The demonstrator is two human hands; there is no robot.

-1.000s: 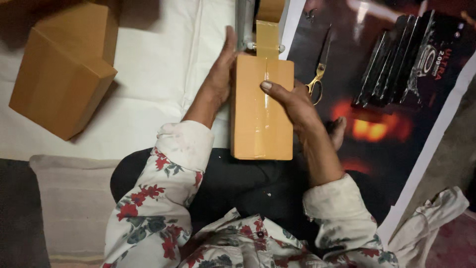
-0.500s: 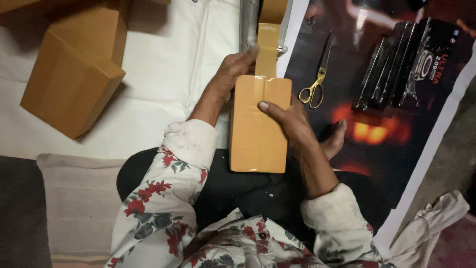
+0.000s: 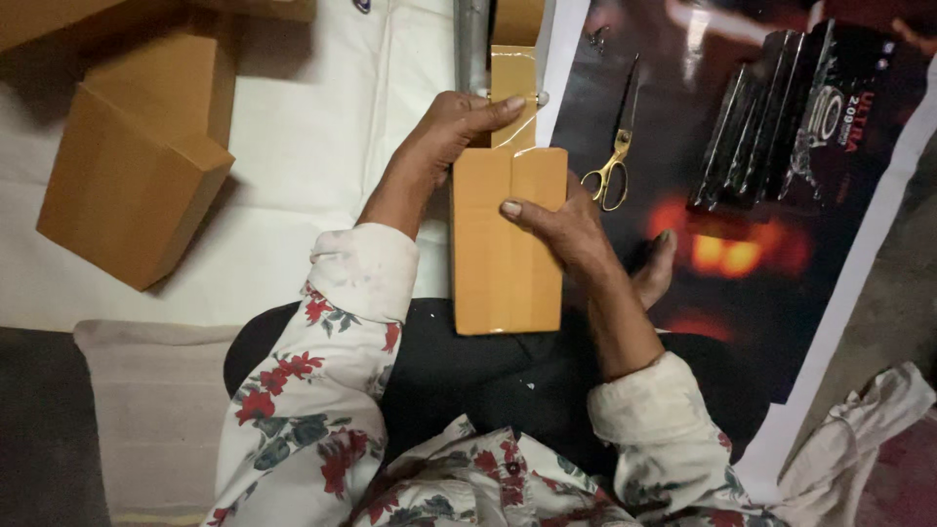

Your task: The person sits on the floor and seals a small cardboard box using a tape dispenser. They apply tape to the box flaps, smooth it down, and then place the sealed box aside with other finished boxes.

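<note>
White sheet floor, dark glossy poster (image 3: 742,322) at right, brown cartons (image 3: 137,185) at left.
Left hand (image 3: 444,132) pinches tape strip (image 3: 514,93); right hand (image 3: 556,220) clasps narrow cardboard box (image 3: 498,273); scissors (image 3: 615,156) beside.

Both hands (image 3: 449,132) (image 3: 561,220) grip taped cardboard box (image 3: 506,254).

The left hand (image 3: 444,132) is sliding up off the box (image 3: 506,239) onto the tape strip (image 3: 513,93) beyond its far end, thumb pressing there. The right hand (image 3: 561,220) is shifting toward the box's right edge, thumb resting on the seam. The box is edging nearer the body.
</note>
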